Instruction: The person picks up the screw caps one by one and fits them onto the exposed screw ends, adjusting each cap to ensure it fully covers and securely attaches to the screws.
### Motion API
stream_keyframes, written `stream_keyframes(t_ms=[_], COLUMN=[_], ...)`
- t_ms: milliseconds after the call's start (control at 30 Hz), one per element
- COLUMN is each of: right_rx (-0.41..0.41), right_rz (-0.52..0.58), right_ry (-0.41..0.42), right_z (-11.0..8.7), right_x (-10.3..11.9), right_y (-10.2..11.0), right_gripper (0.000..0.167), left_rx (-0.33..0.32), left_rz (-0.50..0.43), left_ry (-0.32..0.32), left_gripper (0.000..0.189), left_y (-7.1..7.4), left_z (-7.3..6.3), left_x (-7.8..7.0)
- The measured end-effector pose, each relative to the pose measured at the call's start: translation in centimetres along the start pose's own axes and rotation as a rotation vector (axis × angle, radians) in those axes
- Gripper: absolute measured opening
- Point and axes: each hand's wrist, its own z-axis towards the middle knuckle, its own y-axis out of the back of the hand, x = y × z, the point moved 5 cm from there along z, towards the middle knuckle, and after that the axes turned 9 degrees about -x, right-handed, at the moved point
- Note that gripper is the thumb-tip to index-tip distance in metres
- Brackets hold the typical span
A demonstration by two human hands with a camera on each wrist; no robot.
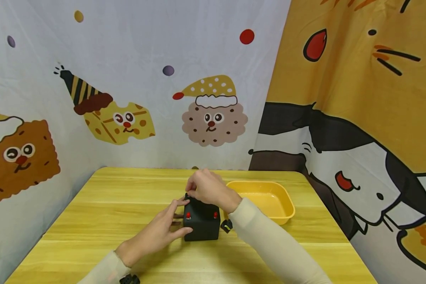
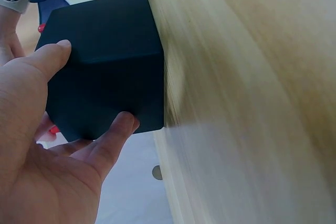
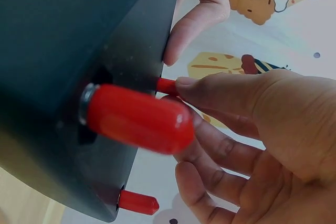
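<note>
A black box (image 1: 201, 228) with red-capped toggle switches stands on the table. Two of its red caps (image 1: 188, 215) show near the front edge in the head view. My left hand (image 1: 156, 227) grips the box from the left, thumb on the front face and fingers along the side and top edge. Over the box's far left corner is my right hand (image 1: 208, 187). In the right wrist view its thumb and index finger pinch one red-capped switch (image 3: 167, 86), while a nearer switch (image 3: 136, 119) stands in front, apart from the fingers.
A yellow plastic tray (image 1: 290, 211) sits just right of and behind the box, partly behind my right forearm. The wooden table (image 1: 92, 221) reaches back to a wall cloth (image 1: 135, 51) with cartoon prints.
</note>
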Motion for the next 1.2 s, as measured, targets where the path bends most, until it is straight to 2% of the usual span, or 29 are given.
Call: stream_keyframes(t_ms=[367,767,1200], right_rx=[0.010,0.054,0.048], right_rz=[-0.027,-0.088,-0.125], right_ry=[-0.027,-0.070,-0.040], right_z=[0.15,0.53,0.22], right_x=[0.37,0.54,0.63], right_y=[-0.03,-0.10,-0.37], right_gripper=[0.008,0.007,0.010], left_rx=[-0.001,0.000,0.027], left_rz=[0.012,0.040,0.029], left_ry=[0.026,0.016,0.052], left_gripper=[0.085,0.085,0.090], left_y=[-0.09,-0.05,-0.04], left_z=[0.05,-0.04,0.06], left_x=[0.05,-0.34,-0.25])
